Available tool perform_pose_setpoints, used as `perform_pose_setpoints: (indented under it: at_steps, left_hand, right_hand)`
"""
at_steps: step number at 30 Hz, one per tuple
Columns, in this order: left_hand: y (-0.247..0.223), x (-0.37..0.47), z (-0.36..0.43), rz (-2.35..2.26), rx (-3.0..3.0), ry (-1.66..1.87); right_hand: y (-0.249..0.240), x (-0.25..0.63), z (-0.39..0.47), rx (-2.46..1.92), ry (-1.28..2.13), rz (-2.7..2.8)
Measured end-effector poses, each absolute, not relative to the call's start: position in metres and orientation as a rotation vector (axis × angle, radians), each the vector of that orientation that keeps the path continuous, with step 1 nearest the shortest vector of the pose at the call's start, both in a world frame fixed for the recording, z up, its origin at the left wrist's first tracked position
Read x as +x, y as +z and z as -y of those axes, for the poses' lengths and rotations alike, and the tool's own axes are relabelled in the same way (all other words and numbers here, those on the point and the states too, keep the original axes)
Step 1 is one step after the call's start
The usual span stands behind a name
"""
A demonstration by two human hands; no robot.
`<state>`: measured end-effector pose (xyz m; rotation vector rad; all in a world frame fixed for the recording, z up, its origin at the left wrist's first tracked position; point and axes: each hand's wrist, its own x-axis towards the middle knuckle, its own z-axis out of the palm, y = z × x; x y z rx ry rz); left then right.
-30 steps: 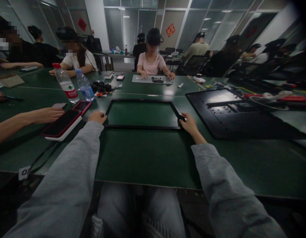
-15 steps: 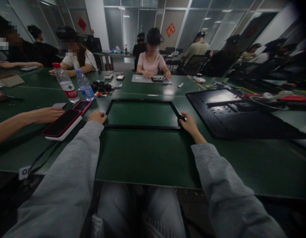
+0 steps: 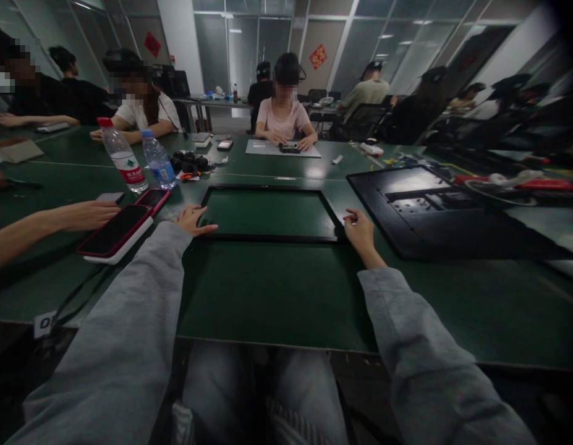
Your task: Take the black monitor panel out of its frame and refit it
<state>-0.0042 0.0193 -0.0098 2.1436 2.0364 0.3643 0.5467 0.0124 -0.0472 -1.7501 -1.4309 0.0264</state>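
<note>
A thin black rectangular frame [image 3: 267, 238] lies flat on the green table, with the tabletop showing through its middle. My left hand [image 3: 192, 221] is at its left side, fingers spread, the thumb reaching over the near left corner. Just outside the right side of the frame is my right hand [image 3: 359, 230], its fingers loosely bent and nothing visible in them. A large black panel [image 3: 453, 228], with a recessed section holding metal parts, rests on the table to the right of that hand.
Left of the frame are a red-cased phone [image 3: 117, 230] on a white block, another person's hand [image 3: 89, 215], a red-capped water bottle [image 3: 123, 157] and a blue-capped bottle [image 3: 159, 164]. A person across the table works over a grey mat [image 3: 263, 148]. Cables and tools lie at far right.
Both hands have let go of the frame's sides. My left fingers have spread, and my right hand has drawn slightly outward. The frame looks unmoved.
</note>
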Motion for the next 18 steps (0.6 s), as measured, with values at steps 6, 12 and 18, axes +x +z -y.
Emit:
perform_pose_setpoints:
  at_steps: [6,12,18]
  left_hand:
    - [-0.009,0.010,0.002,-1.754,2.345,0.107]
    - [-0.004,0.018,-0.001,-1.823,2.308,0.208]
    - [-0.005,0.021,-0.006,-1.943,2.213,0.462]
  right_hand:
    - [-0.051,0.545,-0.014,-1.720,0.091,1.462]
    - [-0.052,0.543,-0.016,-1.651,0.173,1.589]
    - [-0.045,0.546,-0.013,-1.700,-0.037,1.558]
